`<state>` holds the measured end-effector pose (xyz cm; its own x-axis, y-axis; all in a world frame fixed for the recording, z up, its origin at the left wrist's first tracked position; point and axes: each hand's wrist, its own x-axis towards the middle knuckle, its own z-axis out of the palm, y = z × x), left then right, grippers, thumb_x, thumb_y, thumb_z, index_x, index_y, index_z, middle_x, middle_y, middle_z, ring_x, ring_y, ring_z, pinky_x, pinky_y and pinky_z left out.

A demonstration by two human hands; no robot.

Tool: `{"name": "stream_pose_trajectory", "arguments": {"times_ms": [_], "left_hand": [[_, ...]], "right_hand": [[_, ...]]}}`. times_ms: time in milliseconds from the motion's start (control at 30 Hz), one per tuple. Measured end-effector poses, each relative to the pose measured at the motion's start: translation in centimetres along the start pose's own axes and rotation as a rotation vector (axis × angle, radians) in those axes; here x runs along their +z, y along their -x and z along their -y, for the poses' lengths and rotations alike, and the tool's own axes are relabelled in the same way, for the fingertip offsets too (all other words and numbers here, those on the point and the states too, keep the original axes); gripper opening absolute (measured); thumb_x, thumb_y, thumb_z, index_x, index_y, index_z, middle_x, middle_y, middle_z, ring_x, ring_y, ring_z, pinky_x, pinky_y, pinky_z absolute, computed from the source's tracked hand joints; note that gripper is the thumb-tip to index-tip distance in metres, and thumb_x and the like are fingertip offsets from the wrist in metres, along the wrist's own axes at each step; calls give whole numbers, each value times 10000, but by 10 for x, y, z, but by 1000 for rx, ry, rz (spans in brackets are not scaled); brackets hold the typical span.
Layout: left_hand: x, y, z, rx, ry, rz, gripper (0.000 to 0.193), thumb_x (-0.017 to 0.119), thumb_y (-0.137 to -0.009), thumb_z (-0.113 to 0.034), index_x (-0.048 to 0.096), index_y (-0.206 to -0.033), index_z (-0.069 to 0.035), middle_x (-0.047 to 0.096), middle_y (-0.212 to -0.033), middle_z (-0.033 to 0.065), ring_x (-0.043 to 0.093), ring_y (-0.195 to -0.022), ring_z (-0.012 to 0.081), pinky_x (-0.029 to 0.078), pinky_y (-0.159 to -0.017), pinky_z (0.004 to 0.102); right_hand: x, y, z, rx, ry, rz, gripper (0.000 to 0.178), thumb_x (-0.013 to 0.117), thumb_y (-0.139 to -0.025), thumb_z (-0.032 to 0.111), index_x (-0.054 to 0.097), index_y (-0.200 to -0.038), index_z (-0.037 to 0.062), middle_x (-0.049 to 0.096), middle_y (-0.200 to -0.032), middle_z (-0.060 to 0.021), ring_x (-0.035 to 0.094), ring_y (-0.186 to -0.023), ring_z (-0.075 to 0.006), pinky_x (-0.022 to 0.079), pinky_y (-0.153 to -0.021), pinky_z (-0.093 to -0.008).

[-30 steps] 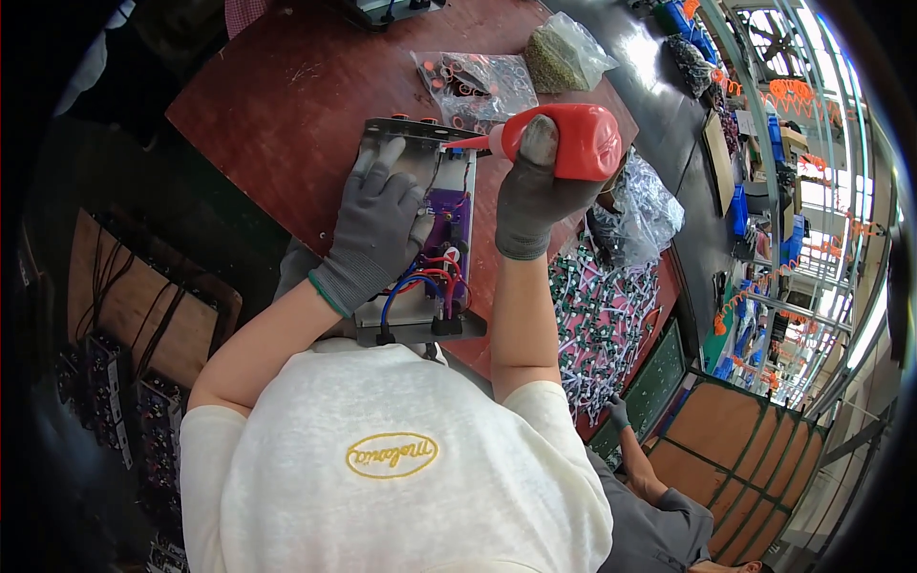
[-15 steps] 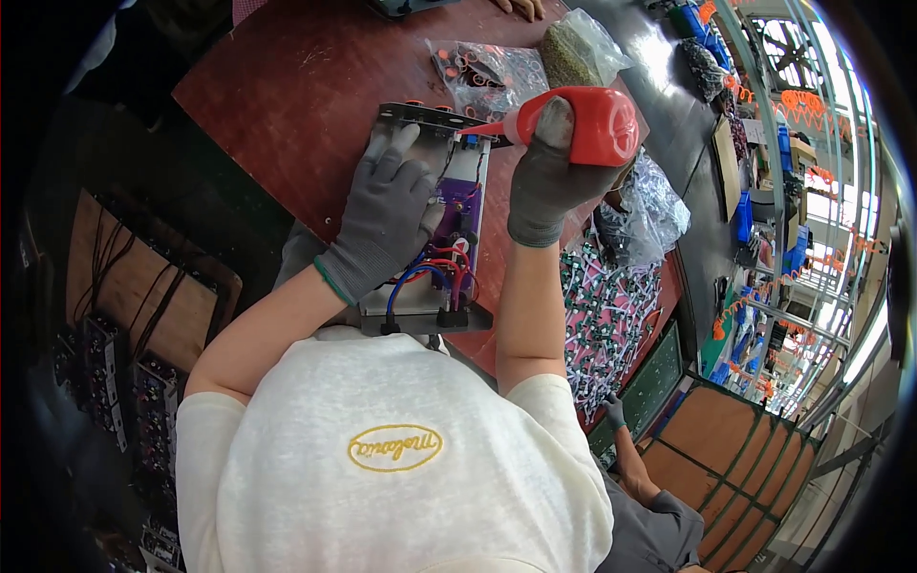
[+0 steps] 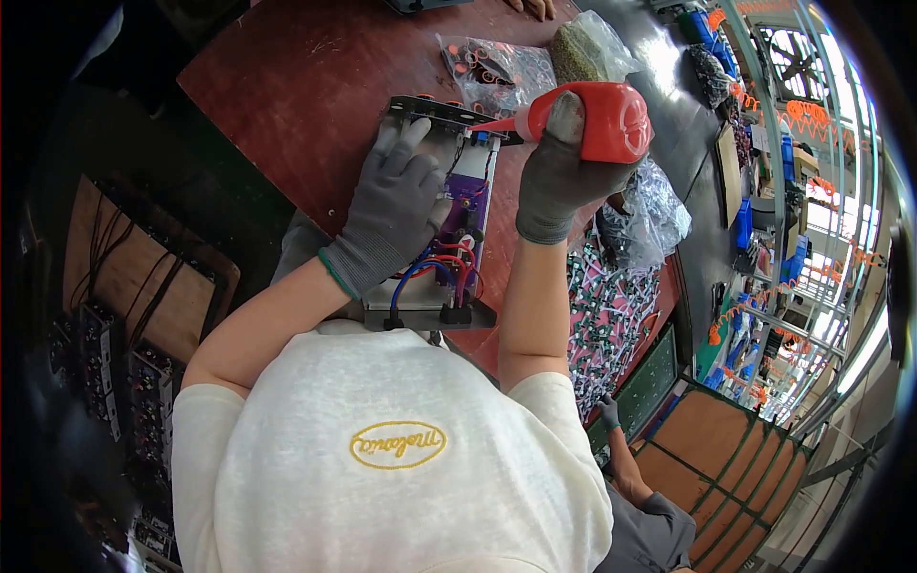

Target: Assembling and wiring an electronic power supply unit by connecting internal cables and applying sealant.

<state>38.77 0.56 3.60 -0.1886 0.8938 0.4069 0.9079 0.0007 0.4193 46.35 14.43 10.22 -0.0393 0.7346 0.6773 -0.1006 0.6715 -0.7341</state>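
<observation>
Metal chassis (image 3: 420,306) with its purple circuit board (image 3: 471,191) lies on the dark red table (image 3: 277,105) straight ahead of me, long axis running away from my chest, the red and blue wires (image 3: 439,272) at the near end and the panel with round fittings at the far end. My left hand (image 3: 396,205), in a grey glove, lies flat and spread on the chassis, fingers pointing away, pressing it down. My right hand (image 3: 564,177), also gloved, is wrapped tight around a red squeeze bottle (image 3: 597,119) held sideways, its nozzle pointing left toward the far end of the board, tip at or just above a small blue part there; I cannot tell if it touches. So the right hand is the nearer one to that spot. Beyond lie clear bags of small parts (image 3: 492,67), and to the right a heap of wired pieces (image 3: 611,315).
</observation>
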Motion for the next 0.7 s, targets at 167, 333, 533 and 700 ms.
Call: {"name": "stream_pose_trajectory", "arguments": {"times_ms": [167,333,533,700], "left_hand": [[-2,-1,-1,3,-9,5,342,671,-776,-226,643,-1014,18,570,-1068,140,371,-1324,357,292,-1097,521],[-2,-1,0,6,-15,6,341,671,-776,-226,644,-1014,17,569,-1072,139,372,-1324,357,291,-1098,522],[-2,-2,-1,6,-24,14,344,667,-782,-235,645,-1017,16,569,-1081,139,377,-1319,355,289,-1100,518],[-1,-1,-1,-1,-36,22,339,666,-784,-232,646,-1013,17,571,-1084,139,377,-1322,349,289,-1099,516]], "right_hand": [[-4,-1,-7,-60,98,13,394,763,-824,219,529,-1069,17,625,-949,-50,598,-845,-136,495,-774,-274],[-2,-2,-1,-75,101,20,405,766,-817,226,525,-1063,13,612,-952,-54,590,-833,-137,495,-766,-273],[-3,-2,-1,47,69,29,589,849,-724,249,490,-1119,1,598,-1016,-76,593,-897,-169,497,-817,-313],[-2,-1,-1,29,86,20,596,852,-720,263,492,-1115,-1,608,-998,-78,600,-878,-170,502,-801,-313]]}}
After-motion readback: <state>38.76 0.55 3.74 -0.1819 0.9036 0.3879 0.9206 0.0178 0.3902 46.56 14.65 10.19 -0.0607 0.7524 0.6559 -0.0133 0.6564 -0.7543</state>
